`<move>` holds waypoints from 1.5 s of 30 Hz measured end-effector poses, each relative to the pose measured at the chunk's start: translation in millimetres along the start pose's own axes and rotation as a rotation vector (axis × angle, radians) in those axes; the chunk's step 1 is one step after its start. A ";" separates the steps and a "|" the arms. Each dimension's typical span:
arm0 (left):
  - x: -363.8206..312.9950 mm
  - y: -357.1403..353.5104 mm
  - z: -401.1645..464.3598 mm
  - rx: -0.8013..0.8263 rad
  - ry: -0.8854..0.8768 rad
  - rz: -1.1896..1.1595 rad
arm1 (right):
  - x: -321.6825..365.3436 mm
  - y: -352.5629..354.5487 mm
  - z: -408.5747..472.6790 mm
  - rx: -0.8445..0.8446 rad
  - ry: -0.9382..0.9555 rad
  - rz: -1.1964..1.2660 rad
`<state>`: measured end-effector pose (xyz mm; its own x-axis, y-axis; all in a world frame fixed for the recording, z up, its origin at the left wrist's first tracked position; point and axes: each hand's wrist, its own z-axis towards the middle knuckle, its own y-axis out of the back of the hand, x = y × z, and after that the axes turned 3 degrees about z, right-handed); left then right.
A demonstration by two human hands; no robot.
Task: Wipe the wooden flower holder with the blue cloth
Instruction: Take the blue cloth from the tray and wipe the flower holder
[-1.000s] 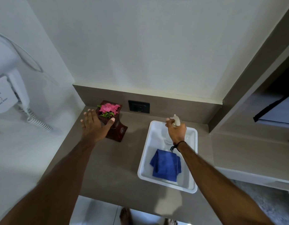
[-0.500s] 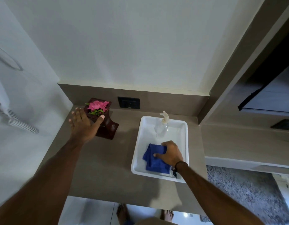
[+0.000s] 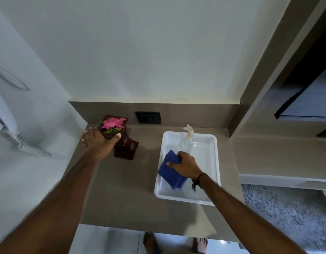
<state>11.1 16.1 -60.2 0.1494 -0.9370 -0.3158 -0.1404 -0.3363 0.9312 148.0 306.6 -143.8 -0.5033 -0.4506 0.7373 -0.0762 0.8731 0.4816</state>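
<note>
Right hand [image 3: 184, 165]: off the spray bottle [image 3: 187, 140]; now clutching blue cloth [image 3: 172, 171], lifting it in white tray [image 3: 216, 162]
Left hand [image 3: 97, 142]: spread wide at wooden flower holder [image 3: 126, 147], far left; wiping comes next

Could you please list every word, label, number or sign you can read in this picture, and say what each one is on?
No text can be read in this view.
Wall-mounted hair dryer unit: only part of it is in frame at the left edge, and no lettering can be made out.
Black socket panel: small light marks, too small and blurred to read.
Wooden flower holder, blue cloth, white tray and spray bottle: no lettering visible.
</note>
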 end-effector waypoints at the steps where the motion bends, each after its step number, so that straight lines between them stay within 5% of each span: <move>1: -1.2 2.2 2.0 0.012 0.010 -0.003 | 14.4 -6.0 1.0 -0.052 0.009 0.091; 7: -7.1 8.7 7.5 0.060 0.065 0.008 | 114.4 -50.6 20.3 -0.184 -0.123 0.553; 12: -14.2 9.2 -0.2 -0.001 0.077 -0.018 | 166.6 -95.2 19.7 -0.184 0.071 0.611; 25: -13.2 15.7 -7.7 0.079 0.025 0.006 | 128.3 -138.7 70.8 -0.064 -0.021 0.144; 33: -8.2 10.7 -3.5 0.105 0.041 0.041 | 150.2 -125.2 67.1 -0.057 -0.188 0.436; 40: -4.6 4.9 1.9 0.063 0.037 -0.006 | 156.8 -123.0 36.5 -0.130 -0.013 0.761; 45: -2.5 2.6 3.3 0.081 0.046 0.002 | 130.5 -145.4 37.4 -0.102 0.065 0.453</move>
<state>7.1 17.2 -57.6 0.1933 -0.9330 -0.3037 -0.2194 -0.3428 0.9134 61.2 127.8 -135.3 -0.4116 -0.0415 0.9104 0.2254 0.9633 0.1458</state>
